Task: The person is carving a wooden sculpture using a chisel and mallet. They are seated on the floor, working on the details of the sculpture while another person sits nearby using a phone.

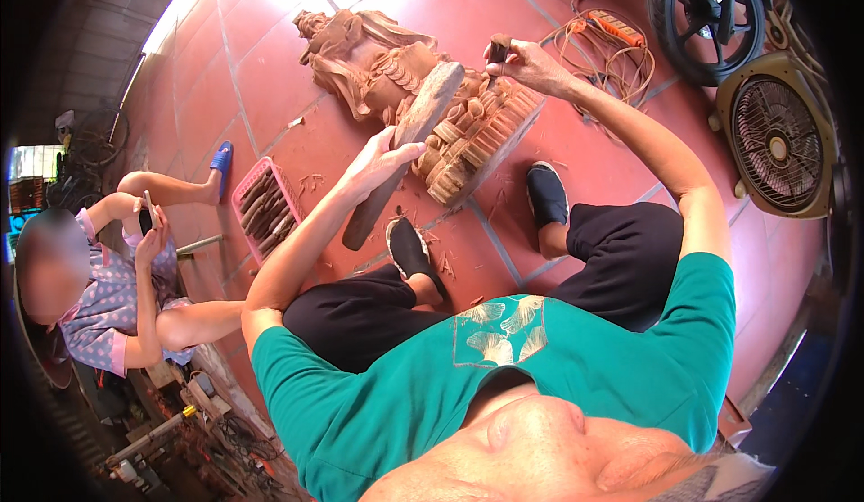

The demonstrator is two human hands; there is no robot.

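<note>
A carved wooden statue (360,61) lies on its side on the red tiles in front of me, its ribbed base (490,137) toward my feet. My left hand (382,164) is wrapped round a long, worn wooden mallet (435,101), which slants across the near side of the carving. At the far edge of the base, my right hand (531,68) grips a chisel (498,49) by its short dark handle. The chisel stands roughly upright there; its lower tip is too small to make out.
A pink basket (241,198) of dark chisels sits at left, near wood shavings (310,182). Beyond it a person (117,295) sits holding a phone (146,214). At right are an orange power strip (616,27) with tangled cord, a wheel (706,16) and a fan (778,137).
</note>
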